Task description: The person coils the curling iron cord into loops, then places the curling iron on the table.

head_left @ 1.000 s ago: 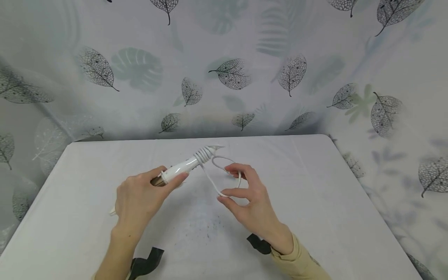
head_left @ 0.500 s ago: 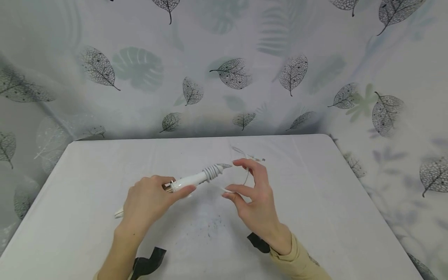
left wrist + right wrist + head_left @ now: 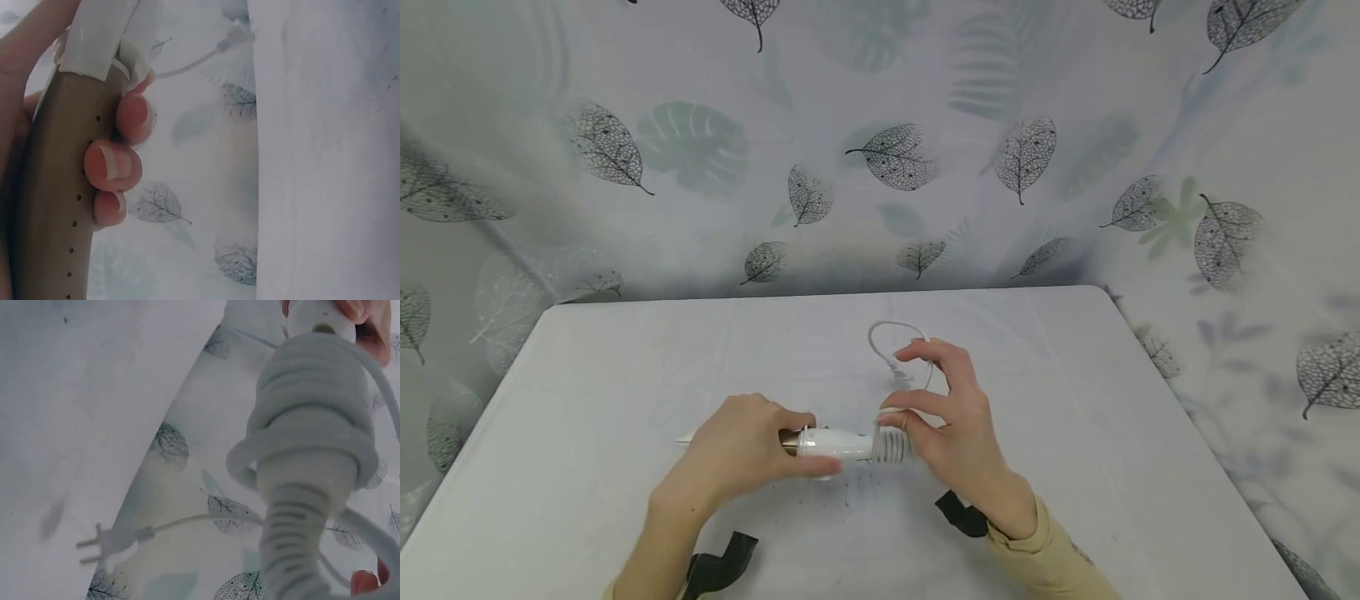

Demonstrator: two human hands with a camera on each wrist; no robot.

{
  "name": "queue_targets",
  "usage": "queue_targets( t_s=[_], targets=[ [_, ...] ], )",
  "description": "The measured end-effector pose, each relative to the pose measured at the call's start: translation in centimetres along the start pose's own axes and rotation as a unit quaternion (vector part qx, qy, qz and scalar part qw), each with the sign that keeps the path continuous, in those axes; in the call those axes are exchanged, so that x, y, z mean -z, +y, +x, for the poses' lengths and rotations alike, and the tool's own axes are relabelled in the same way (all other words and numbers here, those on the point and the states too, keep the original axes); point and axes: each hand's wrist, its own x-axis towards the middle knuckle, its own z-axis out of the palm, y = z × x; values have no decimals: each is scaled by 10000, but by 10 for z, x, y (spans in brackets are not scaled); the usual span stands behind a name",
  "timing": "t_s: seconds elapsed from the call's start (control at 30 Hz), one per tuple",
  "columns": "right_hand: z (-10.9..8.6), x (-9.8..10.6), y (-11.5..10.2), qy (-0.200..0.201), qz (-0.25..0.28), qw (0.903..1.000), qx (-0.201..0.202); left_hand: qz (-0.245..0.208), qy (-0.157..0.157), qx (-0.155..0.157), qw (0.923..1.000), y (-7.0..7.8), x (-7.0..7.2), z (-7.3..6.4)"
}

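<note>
My left hand [image 3: 737, 454] grips a curling iron [image 3: 835, 445] by its gold-brown barrel, which shows a row of small holes [image 3: 74, 224] in the left wrist view. The iron lies roughly level, its white handle pointing right. Several turns of white cord [image 3: 312, 394] are wound around the handle's end, beside the ribbed strain relief [image 3: 294, 540]. With thumb and index finger, my right hand [image 3: 958, 425] pinches the cord right at these coils. From there the free cord loops up behind the fingers and ends in a two-pin plug [image 3: 115, 544], which hangs loose.
A white-covered table [image 3: 1075, 433] spreads beneath both hands, with small dark specks [image 3: 850, 487] near its middle. Behind it and along the sides hangs a leaf-patterned curtain [image 3: 880, 225]. Black straps [image 3: 722, 562] stick out at both wrists.
The iron has come down and toward the right, turning from slanted to level. My right hand has carried the cord over the handle's end, and the plug end now swings in a loop behind it.
</note>
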Motion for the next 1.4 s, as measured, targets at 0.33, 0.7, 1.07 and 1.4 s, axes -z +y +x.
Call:
queue_targets(
  t_s=[0.33, 0.7, 1.07, 1.4],
  targets=[
    [4, 21, 9, -367, -249, 9939, -1011, -173, 223, -639, 9976, -1, 1, -2],
    [2, 22, 16, -686, 192, 9879, -1381, -594, 762, -1331, 9864, 0, 3, -3],
    [3, 16, 19, -1671, 519, 9653, -1939, -880, 2256, -2359, 9411, -1, 3, -1],
    [-3, -3, 13, -1814, 109, 9700, -1617, -721, 3163, -2550, 9109, -1, 3, 4]
  ],
)
